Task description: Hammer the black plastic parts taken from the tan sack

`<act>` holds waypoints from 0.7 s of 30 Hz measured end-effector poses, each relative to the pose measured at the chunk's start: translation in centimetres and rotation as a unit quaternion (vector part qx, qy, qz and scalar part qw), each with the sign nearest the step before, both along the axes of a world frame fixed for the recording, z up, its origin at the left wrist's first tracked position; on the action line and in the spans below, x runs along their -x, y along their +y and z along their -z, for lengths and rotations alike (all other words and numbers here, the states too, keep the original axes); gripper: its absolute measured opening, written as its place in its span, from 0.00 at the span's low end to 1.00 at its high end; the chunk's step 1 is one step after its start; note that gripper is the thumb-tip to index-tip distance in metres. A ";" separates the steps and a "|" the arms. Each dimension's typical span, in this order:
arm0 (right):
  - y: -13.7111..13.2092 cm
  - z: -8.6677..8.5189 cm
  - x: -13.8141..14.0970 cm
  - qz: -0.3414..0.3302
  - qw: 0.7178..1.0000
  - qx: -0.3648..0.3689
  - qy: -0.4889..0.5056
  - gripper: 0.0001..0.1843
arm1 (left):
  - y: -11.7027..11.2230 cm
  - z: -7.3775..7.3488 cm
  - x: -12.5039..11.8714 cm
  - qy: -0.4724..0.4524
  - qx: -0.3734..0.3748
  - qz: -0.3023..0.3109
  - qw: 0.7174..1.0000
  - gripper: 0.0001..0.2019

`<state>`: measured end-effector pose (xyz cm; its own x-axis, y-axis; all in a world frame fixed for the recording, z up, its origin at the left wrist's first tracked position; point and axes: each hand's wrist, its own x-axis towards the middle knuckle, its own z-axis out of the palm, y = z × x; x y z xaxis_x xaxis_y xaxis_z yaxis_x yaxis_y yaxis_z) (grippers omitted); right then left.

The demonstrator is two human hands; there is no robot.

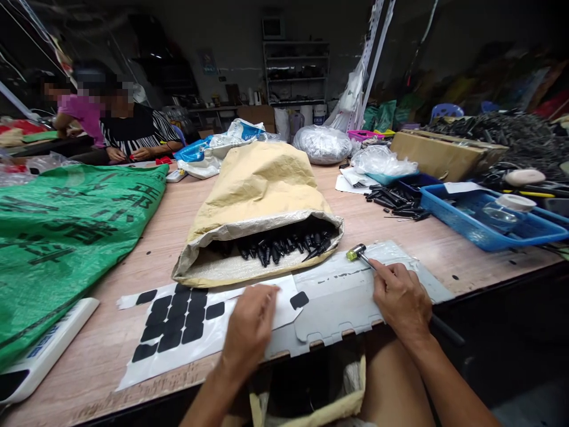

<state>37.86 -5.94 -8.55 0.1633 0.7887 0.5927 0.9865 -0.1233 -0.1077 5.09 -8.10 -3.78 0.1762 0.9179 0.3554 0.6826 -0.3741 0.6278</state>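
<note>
My right hand (402, 296) is wrapped round the handle of a small hammer (356, 252). Its head, with a yellow-green face, rests over a grey plastic board (333, 305) at the table's front edge. Curled closed, my left hand (249, 317) hovers at the white sheet of black square stickers (174, 317); whatever its fingers pinch, if anything, is hidden. One black square sticker (299, 300) lies apart on the sheet's right end. Behind both hands, a tan paper sack (267, 184) lies with its mouth toward me, showing several black pointed plastic parts (275, 248).
A green woven sack (84, 219) and a white boxy device (53, 350) occupy the left. Blue trays (471, 222), loose black parts (395, 198) and a cardboard box (438, 154) stand right. Below the edge, another sack (322, 415) gapes open. Two people (133, 133) sit far left.
</note>
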 end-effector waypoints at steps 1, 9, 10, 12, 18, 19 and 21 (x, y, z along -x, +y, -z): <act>0.0 0.0 0.0 0.001 1.000 0.000 -0.001 0.18 | 2.0 -0.3 1.1 -0.002 0.009 -0.059 0.998 0.14; 0.0 -0.2 0.2 -0.003 1.000 -0.001 -0.005 0.19 | 11.4 0.4 6.3 0.221 0.025 -0.178 0.958 0.23; 0.1 -0.2 0.1 -0.003 1.000 -0.001 -0.005 0.19 | 11.3 0.5 6.3 0.237 0.028 -0.171 0.956 0.23; 0.1 -0.1 0.1 0.000 1.000 -0.002 -0.004 0.19 | 10.9 0.4 6.1 0.260 0.032 -0.160 0.952 0.24; 0.0 -0.2 0.1 0.002 1.000 0.000 0.004 0.18 | 10.3 -0.6 5.9 0.366 0.074 -0.158 0.914 0.22; 0.0 -0.3 0.2 0.003 1.000 0.000 0.006 0.18 | 10.0 -0.9 5.7 0.369 0.076 -0.160 0.912 0.20; 0.0 -0.4 0.3 0.008 1.000 0.000 0.008 0.18 | 9.1 -1.4 4.9 0.368 0.069 -0.161 0.913 0.16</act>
<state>37.56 -5.96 -8.17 0.1847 0.7859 0.5902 0.9827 -0.1382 -0.1234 0.24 0.96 -2.38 0.0342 0.9915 0.1258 0.9993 -0.0321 -0.0186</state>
